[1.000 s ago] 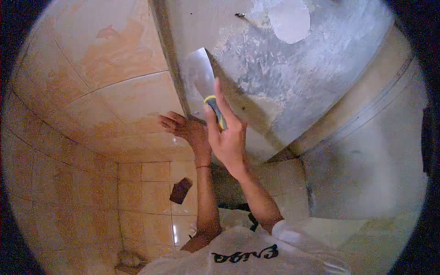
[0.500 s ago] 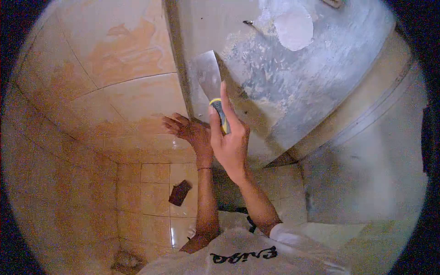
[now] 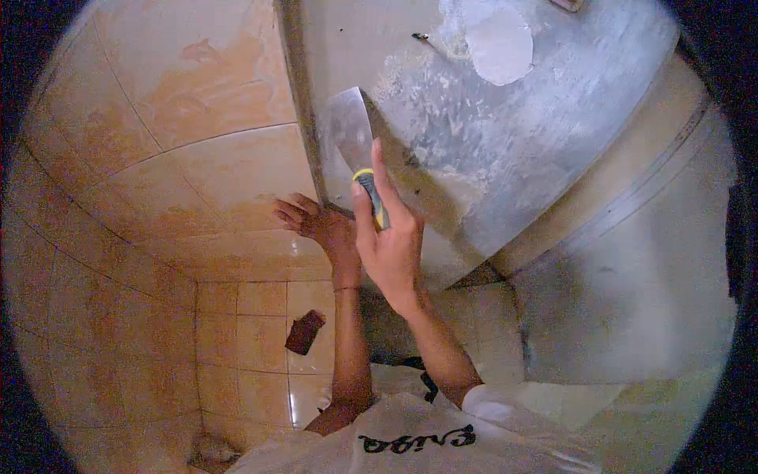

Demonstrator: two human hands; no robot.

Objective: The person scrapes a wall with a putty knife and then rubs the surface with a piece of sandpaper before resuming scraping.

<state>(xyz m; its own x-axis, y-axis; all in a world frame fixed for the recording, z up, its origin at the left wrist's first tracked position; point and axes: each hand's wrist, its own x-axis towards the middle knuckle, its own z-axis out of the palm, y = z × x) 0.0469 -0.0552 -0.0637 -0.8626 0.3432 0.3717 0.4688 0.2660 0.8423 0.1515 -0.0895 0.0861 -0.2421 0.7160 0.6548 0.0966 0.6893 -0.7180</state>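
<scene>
My right hand (image 3: 397,241) is closed around the grey and yellow handle of a putty knife (image 3: 353,126), its index finger stretched along the blade. The wide metal blade points up and lies over the bare grey strip of a wall surface (image 3: 426,71), close to its left edge. To the left, my left hand (image 3: 316,225) has its fingers spread over the stained tiles (image 3: 229,174) beside that edge. A thin dark band circles the left wrist. Rough, blotchy grey and whitish patches cover the surface to the right of the blade.
A white rounded patch (image 3: 501,47) shows near the top of the grey surface, with a small dark mark (image 3: 421,35) beside it. Lower left, a dark brown object (image 3: 305,332) lies on tiles. A grey panel (image 3: 600,300) stands at the right.
The whole view has shifted slightly, so everything appears a little further left. My right hand keeps its hold on the putty knife, and my left hand stays spread at the edge.
</scene>
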